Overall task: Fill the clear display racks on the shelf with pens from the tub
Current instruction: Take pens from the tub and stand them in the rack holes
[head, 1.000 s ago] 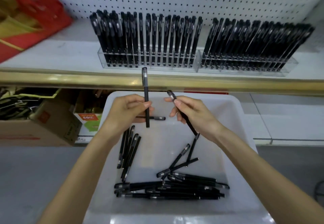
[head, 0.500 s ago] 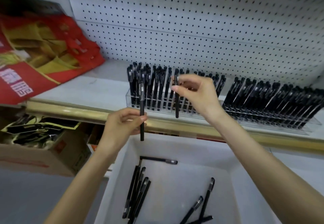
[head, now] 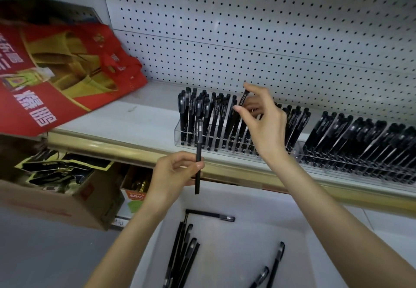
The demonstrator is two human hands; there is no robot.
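Since half a second ago, the right hand (head: 263,121) has carried its pen (head: 244,98) from in front of the left rack (head: 177,136) to over its middle. The pen now leans among the standing pens there. Thumb and forefinger pinch it near the top, and the hand hides its lower end, so I cannot tell whether it is seated in a slot.

At 7 o'clock from that rack, the left hand (head: 173,173) curls its fingers round a second pen (head: 198,143). It holds this pen upright before the shelf (head: 146,116) edge.

The tub (head: 292,231) is at 6 o'clock with loose pens (head: 180,254) lying in it. A right rack (head: 337,166), at 3 o'clock, looks full.

A red bag (head: 67,73) lies at 10 o'clock and a box (head: 56,204) sits at 8 o'clock.

The left rack is crowded, so the tip may land on a neighbouring pen rather than in a free slot. That could knock pens askew or leave this one loose enough to topple out.
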